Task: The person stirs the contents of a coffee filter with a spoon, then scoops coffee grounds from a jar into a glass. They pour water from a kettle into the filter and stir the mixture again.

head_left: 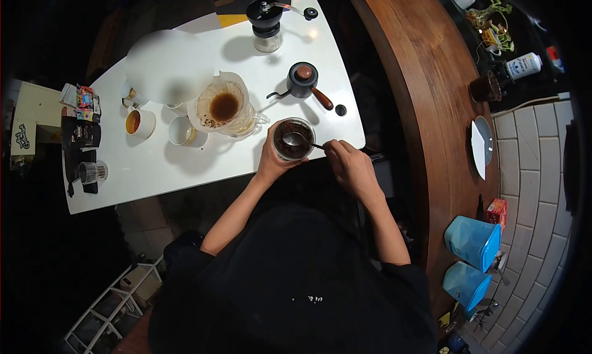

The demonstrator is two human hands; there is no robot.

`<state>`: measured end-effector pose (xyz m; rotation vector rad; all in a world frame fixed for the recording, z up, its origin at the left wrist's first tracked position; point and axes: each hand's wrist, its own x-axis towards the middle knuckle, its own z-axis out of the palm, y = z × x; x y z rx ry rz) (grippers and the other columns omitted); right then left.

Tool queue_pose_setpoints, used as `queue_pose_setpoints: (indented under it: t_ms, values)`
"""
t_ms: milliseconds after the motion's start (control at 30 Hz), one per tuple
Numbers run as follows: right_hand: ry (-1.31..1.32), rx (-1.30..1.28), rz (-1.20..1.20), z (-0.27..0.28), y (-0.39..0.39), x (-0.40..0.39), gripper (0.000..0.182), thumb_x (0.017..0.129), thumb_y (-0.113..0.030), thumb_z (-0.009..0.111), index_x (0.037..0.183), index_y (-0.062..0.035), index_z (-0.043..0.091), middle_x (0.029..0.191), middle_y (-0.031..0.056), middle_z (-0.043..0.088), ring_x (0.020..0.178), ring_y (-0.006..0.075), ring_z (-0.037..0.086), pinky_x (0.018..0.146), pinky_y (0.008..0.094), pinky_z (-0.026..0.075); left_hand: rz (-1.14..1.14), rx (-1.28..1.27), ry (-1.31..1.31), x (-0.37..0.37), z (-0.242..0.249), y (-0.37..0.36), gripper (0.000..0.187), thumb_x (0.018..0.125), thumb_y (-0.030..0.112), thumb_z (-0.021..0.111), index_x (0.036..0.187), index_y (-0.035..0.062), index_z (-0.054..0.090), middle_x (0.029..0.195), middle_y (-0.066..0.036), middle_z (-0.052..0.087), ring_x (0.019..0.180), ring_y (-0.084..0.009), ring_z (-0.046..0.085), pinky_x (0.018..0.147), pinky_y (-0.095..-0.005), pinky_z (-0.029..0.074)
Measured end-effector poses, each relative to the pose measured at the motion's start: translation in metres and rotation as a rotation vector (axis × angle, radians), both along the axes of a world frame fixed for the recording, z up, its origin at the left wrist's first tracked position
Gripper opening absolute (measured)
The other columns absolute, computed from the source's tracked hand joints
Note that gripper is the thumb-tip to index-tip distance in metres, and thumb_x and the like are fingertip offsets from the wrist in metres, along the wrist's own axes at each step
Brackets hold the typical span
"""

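Note:
My left hand (273,155) is wrapped round a glass jar (312,131) of dark coffee grounds (286,129) at the front edge of the white table. Pinched in my right hand (352,165) is a metal spoon (294,139), its bowl over the grounds inside the jar. Left of the jar, a dripper with a paper filter (236,90) holds brown coffee and sits on a glass server (245,128). Behind the jar stands a small black kettle (302,80) with a wooden handle.
A hand coffee grinder (266,27) stands at the back of the white table (148,175). Cups (140,123) and a clear glass (94,171) are on the left. A blurred white round shape hides part of the table. The wooden counter (407,58) runs along the right, with blue-lidded containers (472,242).

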<state>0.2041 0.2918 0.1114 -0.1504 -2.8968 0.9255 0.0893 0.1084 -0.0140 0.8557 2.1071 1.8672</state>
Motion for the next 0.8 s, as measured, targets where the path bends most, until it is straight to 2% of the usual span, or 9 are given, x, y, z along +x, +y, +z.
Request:
queue_pose_setpoints:
  t_ms: [167,233,267,333,367,433,567,633,800]
  values:
    - [-0.103,0.1,-0.028,-0.001,-0.006,-0.002,0.01,0.099,-0.016,0.062,0.102,-0.0062,0.061,0.088,0.0141,0.069,0.072,0.0413,0.066,0.062,0.0488,0.052,0.017,0.025,-0.011,0.0,-0.01,0.002,0.109,0.058,0.03,0.102,0.142,0.0006,0.038,0.131,-0.013,0.061,0.122,-0.0262,0.061,0.107,-0.0398,0.048]
    - [-0.026,0.066,-0.007,-0.006,-0.004,-0.003,0.021,0.101,-0.023,0.061,0.091,-0.0044,0.058,0.074,0.0153,0.065,0.065,0.0412,0.064,0.057,0.0497,0.05,0.02,0.023,-0.017,0.0,-0.01,0.002,0.109,0.058,0.029,0.101,0.142,0.0007,0.039,0.131,-0.013,0.061,0.122,-0.026,0.061,0.106,-0.0395,0.049]
    - [-0.027,0.065,-0.006,-0.005,-0.004,-0.005,0.021,0.101,-0.023,0.061,0.091,-0.0044,0.058,0.074,0.0153,0.065,0.065,0.0412,0.064,0.057,0.0497,0.05,0.022,0.024,-0.021,0.0,-0.01,0.002,0.109,0.058,0.029,0.101,0.142,0.0008,0.039,0.131,-0.013,0.062,0.121,-0.0258,0.062,0.106,-0.0392,0.049]
    - [-0.093,-0.057,-0.071,0.001,-0.003,-0.009,0.027,0.102,-0.025,0.061,0.088,-0.0015,0.06,0.063,0.0184,0.06,0.062,0.041,0.063,0.055,0.0477,0.047,0.024,0.012,0.015,-0.001,-0.011,0.002,0.109,0.058,0.029,0.101,0.142,0.0008,0.039,0.131,-0.013,0.061,0.122,-0.0259,0.062,0.106,-0.0392,0.049]
    - [-0.094,-0.057,-0.069,0.003,-0.003,-0.012,0.027,0.102,-0.025,0.061,0.088,-0.0015,0.06,0.063,0.0184,0.06,0.062,0.041,0.063,0.055,0.0477,0.047,0.026,0.0,0.05,-0.002,-0.011,0.001,0.108,0.058,0.029,0.101,0.142,0.0008,0.039,0.131,-0.014,0.061,0.122,-0.0259,0.061,0.106,-0.0392,0.049]
    - [-0.133,-0.233,-0.132,0.007,-0.003,-0.017,0.031,0.102,-0.026,0.063,0.088,0.0019,0.063,0.061,0.0215,0.057,0.06,0.0414,0.06,0.055,0.0456,0.044,0.021,0.009,0.02,-0.002,-0.011,0.001,0.109,0.058,0.029,0.101,0.142,0.0007,0.039,0.131,-0.014,0.061,0.122,-0.0261,0.061,0.106,-0.0392,0.049]
    - [-0.107,-0.284,-0.161,0.008,-0.001,-0.027,0.032,0.101,-0.025,0.064,0.089,0.0038,0.067,0.061,0.023,0.056,0.057,0.0423,0.056,0.056,0.0445,0.043,0.035,0.025,0.016,-0.001,-0.01,0.002,0.108,0.057,0.031,0.102,0.141,0.0002,0.04,0.131,-0.014,0.061,0.122,-0.0262,0.061,0.107,-0.0394,0.049]
    - [-0.179,-0.344,-0.146,0.006,0.001,-0.032,0.033,0.1,-0.026,0.065,0.089,0.0053,0.068,0.062,0.0245,0.057,0.057,0.0435,0.054,0.058,0.0445,0.043,0.038,0.017,0.056,-0.002,-0.013,0.002,0.109,0.057,0.031,0.102,0.141,0.0,0.04,0.132,-0.014,0.061,0.122,-0.0262,0.061,0.107,-0.0393,0.049]
    - [-0.243,-0.295,-0.12,0.011,0.0,-0.038,0.033,0.101,-0.025,0.063,0.09,0.0054,0.069,0.065,0.0268,0.059,0.063,0.0462,0.058,0.061,0.0469,0.046,0.03,-0.008,0.123,-0.004,-0.011,0.001,0.108,0.058,0.031,0.102,0.142,-0.0003,0.04,0.132,-0.014,0.06,0.122,-0.0267,0.061,0.107,-0.0392,0.049]
